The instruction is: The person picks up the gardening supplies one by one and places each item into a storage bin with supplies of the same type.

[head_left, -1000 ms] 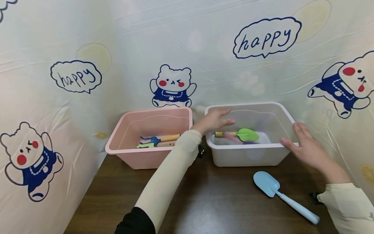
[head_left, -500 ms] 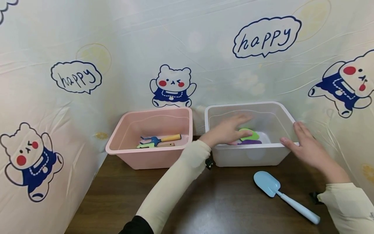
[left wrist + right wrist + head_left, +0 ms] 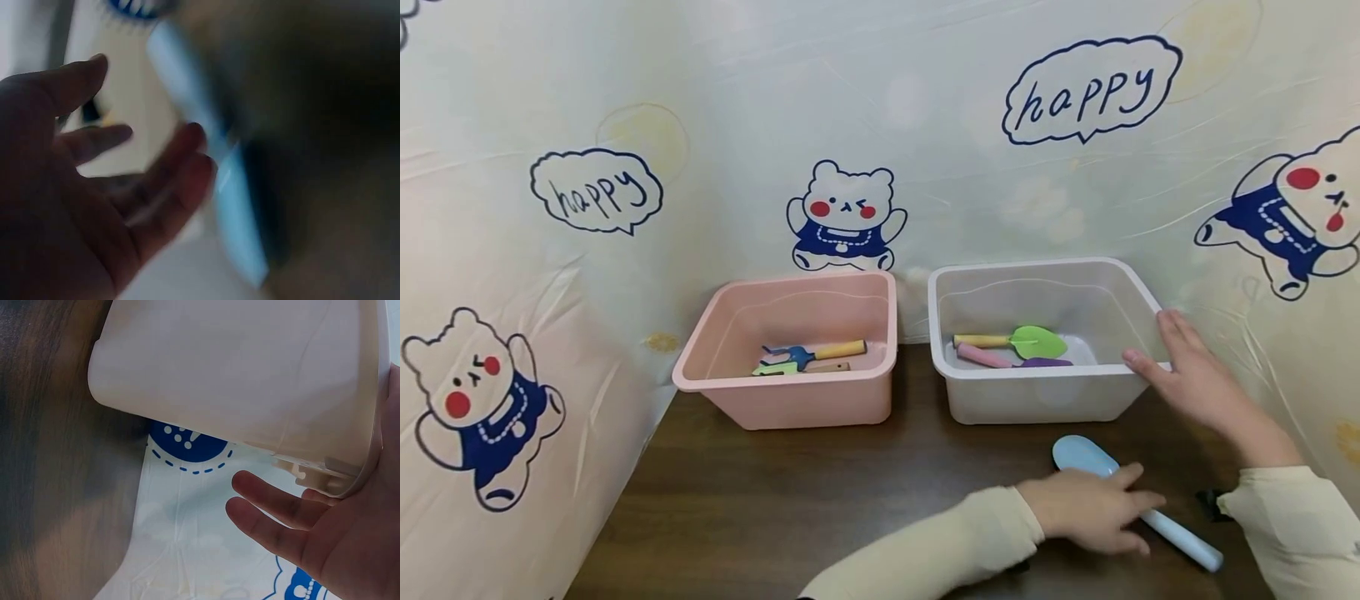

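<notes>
A light blue garden trowel (image 3: 1183, 540) lies slantwise on the table. Over its neck and part of its blade is my left hand (image 3: 1093, 510), fingers spread. In the blurred left wrist view the trowel (image 3: 237, 212) appears just beyond the loosely bent fingertips, not gripped. My right hand (image 3: 1213, 404) holds the right rim of the white bin (image 3: 1030, 400), its thumb over the edge; two fingers (image 3: 275, 515) stick out straight beneath the rim in the right wrist view. Inside that bin lie a green trowel (image 3: 1037, 342) with a yellow handle and a purple tool (image 3: 1041, 363) with a pink handle.
Left of the white bin stands a pink bin (image 3: 820, 408). It holds a blue hand fork (image 3: 797, 358) and a light green tool (image 3: 778, 368) with a wooden handle. Both bins stand on a dark wooden table (image 3: 737, 500), against a sheet (image 3: 700, 67) printed with bears.
My left hand has left the white bin, moving down and right to the blue trowel. The purple tool and green trowel are now uncovered. My right hand stays on the bin's rim.
</notes>
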